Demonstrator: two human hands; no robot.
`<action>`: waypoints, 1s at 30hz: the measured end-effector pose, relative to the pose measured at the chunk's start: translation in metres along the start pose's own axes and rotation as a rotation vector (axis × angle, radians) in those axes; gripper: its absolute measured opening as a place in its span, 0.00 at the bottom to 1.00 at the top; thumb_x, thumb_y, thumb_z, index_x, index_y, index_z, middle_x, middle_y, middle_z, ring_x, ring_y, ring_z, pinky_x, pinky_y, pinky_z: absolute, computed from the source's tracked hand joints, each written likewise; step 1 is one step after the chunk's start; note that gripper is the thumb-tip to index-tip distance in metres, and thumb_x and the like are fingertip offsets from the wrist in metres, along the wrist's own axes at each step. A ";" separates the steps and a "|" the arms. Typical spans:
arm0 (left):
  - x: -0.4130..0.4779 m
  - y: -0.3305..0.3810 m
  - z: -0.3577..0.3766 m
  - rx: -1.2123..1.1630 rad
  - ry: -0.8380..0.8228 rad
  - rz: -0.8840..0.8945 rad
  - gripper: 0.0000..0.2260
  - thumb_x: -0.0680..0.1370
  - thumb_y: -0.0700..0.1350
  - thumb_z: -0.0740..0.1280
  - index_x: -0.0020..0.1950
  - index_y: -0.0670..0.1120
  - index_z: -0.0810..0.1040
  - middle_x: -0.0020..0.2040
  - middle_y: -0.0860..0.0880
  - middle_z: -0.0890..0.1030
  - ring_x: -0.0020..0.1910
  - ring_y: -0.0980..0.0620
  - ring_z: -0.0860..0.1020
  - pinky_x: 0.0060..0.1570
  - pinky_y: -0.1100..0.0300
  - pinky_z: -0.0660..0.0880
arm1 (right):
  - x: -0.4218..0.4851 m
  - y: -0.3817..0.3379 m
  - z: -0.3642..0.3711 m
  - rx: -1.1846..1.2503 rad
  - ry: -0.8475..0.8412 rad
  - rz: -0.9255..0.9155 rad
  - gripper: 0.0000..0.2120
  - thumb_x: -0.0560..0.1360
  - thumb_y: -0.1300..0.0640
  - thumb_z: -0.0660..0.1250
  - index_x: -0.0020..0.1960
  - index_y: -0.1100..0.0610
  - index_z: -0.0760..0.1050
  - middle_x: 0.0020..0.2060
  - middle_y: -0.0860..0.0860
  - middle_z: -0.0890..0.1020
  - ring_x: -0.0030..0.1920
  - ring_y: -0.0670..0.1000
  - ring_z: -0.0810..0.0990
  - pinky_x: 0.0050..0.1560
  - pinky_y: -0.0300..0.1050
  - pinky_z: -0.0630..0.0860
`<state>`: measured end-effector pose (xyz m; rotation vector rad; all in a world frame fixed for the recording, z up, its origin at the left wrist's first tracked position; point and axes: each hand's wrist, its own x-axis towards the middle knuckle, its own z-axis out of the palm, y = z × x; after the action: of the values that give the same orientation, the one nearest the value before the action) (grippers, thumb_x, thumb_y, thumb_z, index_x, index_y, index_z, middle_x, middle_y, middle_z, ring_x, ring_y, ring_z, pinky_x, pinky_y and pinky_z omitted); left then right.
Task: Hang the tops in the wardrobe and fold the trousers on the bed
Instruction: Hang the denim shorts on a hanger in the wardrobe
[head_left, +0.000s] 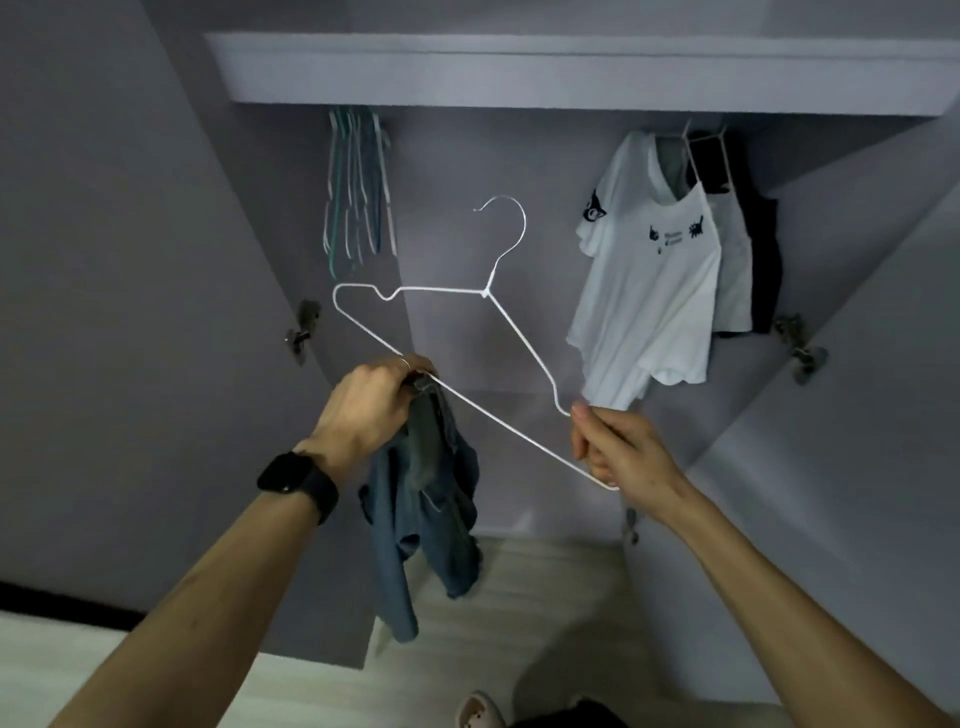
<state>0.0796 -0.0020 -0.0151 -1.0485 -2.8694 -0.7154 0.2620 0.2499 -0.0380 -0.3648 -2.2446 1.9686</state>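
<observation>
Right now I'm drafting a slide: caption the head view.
Left hand holds a denim garment against a white wire hanger, right hand pinching its corner, before the open wardrobe.

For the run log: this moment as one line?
left hand: grips denim garment and hanger | right hand: pinches hanger corner | hanger: not hung

One wide-angle head-worn camera looks forward into the open wardrobe (457, 156), close behind the left hand (371, 400) and right hand (618, 447), with the floor (545, 597) below both hands.
</observation>
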 end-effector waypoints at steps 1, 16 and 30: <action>0.000 0.003 0.003 -0.003 0.012 0.028 0.15 0.80 0.40 0.63 0.62 0.57 0.79 0.61 0.52 0.82 0.58 0.44 0.80 0.56 0.49 0.77 | -0.007 0.005 -0.004 -0.115 -0.005 -0.018 0.25 0.74 0.32 0.63 0.36 0.54 0.76 0.23 0.45 0.64 0.23 0.46 0.63 0.27 0.39 0.63; 0.012 0.076 0.030 0.269 -0.142 0.351 0.23 0.79 0.34 0.62 0.71 0.52 0.74 0.62 0.50 0.80 0.58 0.43 0.79 0.55 0.47 0.78 | 0.066 -0.071 -0.060 0.239 -0.175 0.242 0.21 0.75 0.41 0.69 0.48 0.60 0.81 0.32 0.52 0.78 0.29 0.49 0.76 0.29 0.39 0.72; 0.057 0.131 0.018 -0.689 -0.273 -0.278 0.08 0.72 0.36 0.74 0.48 0.46 0.86 0.46 0.52 0.87 0.50 0.54 0.84 0.59 0.56 0.79 | 0.028 0.017 -0.022 -0.256 0.167 -0.045 0.25 0.65 0.29 0.74 0.41 0.47 0.69 0.35 0.45 0.80 0.36 0.45 0.79 0.40 0.45 0.78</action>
<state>0.1184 0.1282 0.0322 -0.8196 -3.0944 -1.8017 0.2425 0.2807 -0.0531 -0.4824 -2.3747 1.5676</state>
